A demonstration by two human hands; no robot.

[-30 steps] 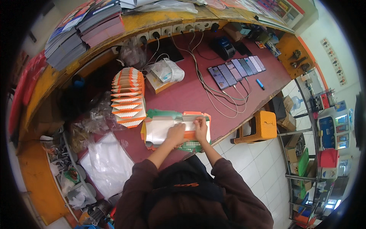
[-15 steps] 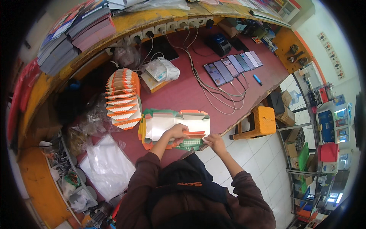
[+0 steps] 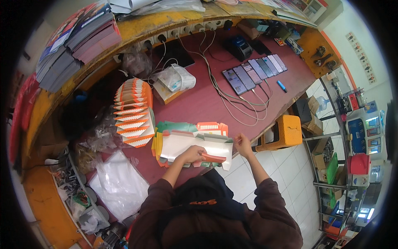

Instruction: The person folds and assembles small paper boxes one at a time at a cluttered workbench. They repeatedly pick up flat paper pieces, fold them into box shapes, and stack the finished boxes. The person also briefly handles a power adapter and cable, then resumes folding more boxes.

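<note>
At the table's near edge, the left hand's fingers pinch a red-orange flap of the white-lined cardboard carton, which lies opened out atop others. The right hand is just beside its right end (whether those curled fingers grip anything, I cannot tell). Folded orange-and-white cartons stand in a row to the left.

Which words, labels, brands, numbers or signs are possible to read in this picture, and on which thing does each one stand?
Black cloth on the person's front: orange lettering, not copied out here.
Phone screens: contents too small to read.
White printed wrapping: print too small to read.
Stacked printed sheets: too blurred to read.
White carton sheet by the hands: no lettering can be made out.
</note>
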